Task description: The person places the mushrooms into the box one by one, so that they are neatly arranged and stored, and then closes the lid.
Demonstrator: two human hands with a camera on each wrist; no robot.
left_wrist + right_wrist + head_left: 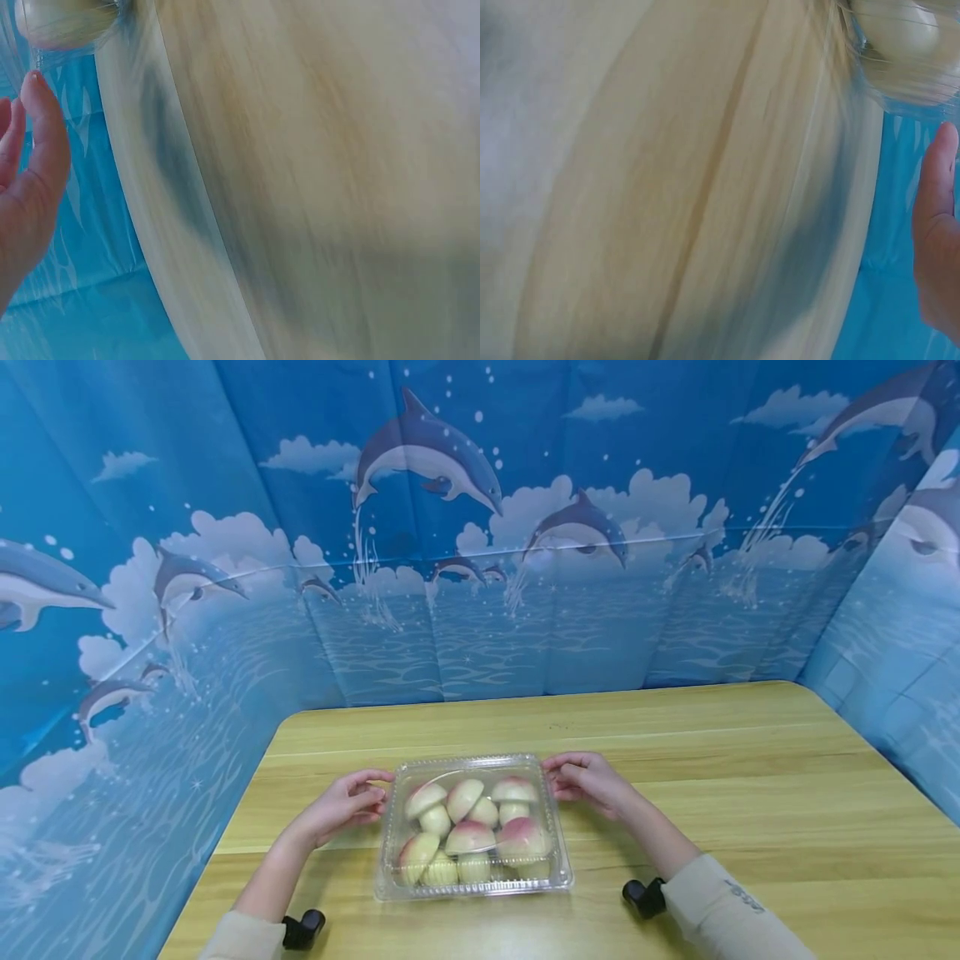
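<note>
A clear plastic clamshell box (558,852) sits before me on the table with its lid down. Inside are several mushroom-shaped pieces (469,837), cream with pink-tinged caps. At the box's far left side, my left hand (343,806) holds the edge with its fingertips. My right hand (588,781) grips the far right edge in the same way. In the left wrist view a fingertip (34,81) meets the plastic just under a pale piece (69,21). From the right wrist, the thumb (939,169) points up at the box's side.
The wood-grain table (750,777) extends to both sides and behind the box. A blue dolphin-print curtain (480,635) stands around its far and side edges. Black wrist devices (303,930) sit by both cream sleeves (723,902).
</note>
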